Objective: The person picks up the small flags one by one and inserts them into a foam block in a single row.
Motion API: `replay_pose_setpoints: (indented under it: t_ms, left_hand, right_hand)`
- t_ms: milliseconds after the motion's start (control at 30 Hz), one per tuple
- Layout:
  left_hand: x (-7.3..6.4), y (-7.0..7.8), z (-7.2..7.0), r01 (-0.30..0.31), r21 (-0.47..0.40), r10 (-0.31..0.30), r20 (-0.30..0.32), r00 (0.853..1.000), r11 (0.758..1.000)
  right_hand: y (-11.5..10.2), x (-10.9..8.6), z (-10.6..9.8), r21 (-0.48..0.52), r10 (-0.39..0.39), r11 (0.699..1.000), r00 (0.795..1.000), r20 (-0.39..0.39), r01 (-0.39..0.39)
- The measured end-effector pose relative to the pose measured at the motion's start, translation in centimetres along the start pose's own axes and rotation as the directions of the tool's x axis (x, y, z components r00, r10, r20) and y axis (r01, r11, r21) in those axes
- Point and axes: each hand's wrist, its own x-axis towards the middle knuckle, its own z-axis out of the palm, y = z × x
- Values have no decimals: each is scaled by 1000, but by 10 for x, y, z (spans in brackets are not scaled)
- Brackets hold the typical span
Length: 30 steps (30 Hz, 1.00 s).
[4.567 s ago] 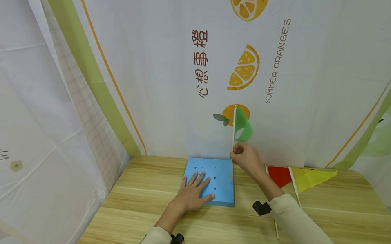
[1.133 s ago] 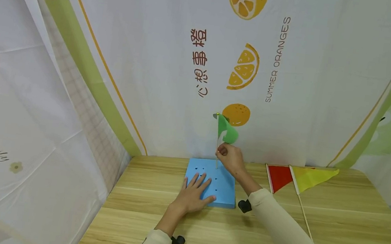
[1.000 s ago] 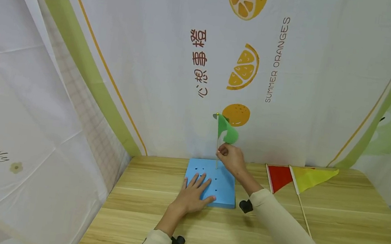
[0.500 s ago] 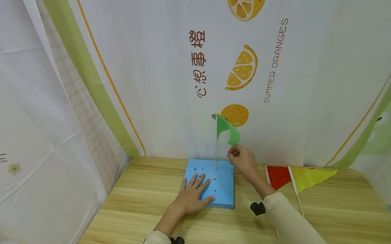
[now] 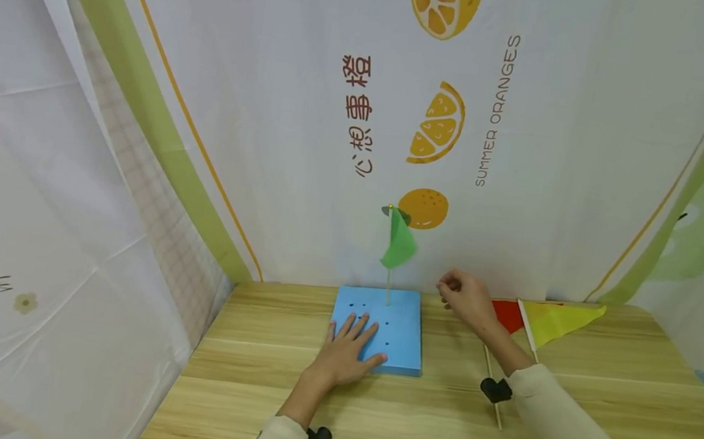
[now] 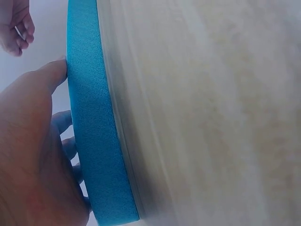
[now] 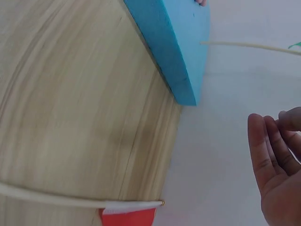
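In the head view a blue foam block (image 5: 406, 338) with several small holes in its top lies near the table's back edge. My left hand (image 5: 341, 352) rests on it, fingers spread. A green flag (image 5: 400, 244) stands upright, its thin stick (image 7: 244, 44) planted in the block. To the right of the block, my right hand (image 5: 467, 299) is in the air with loosely bent fingers and nothing in them; the right wrist view shows those fingers (image 7: 258, 146) apart from the stick.
A red flag (image 5: 505, 315) and a yellow flag (image 5: 559, 322) lie on the wooden table (image 5: 417, 436) to the right, partly behind the right forearm. A white curtain (image 5: 284, 129) printed with oranges hangs right behind the table.
My right hand brought the green flag left over the block, set its stick into a hole, let go and drew back to the right. The left hand has stayed put.
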Motion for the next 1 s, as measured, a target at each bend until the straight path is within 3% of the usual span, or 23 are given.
replay_pose_setpoints:
  t_ms: [400,667,1000]
  left_hand:
    - [-2,1,1,-5,-16,5,1,1000,1000]
    - [-2,0,2,-5,-8,5,-2,1000,1000]
    - [-1,-1,1,-9,-16,9,-10,1000,1000]
  right_hand:
    - [13,-22,-30,-51,27,998,1000,-4,-27]
    - [33,-39,-46,-206,9,978,1000,-19,-12]
    - [59,-67,-54,-285,73,957,993,89,-45]
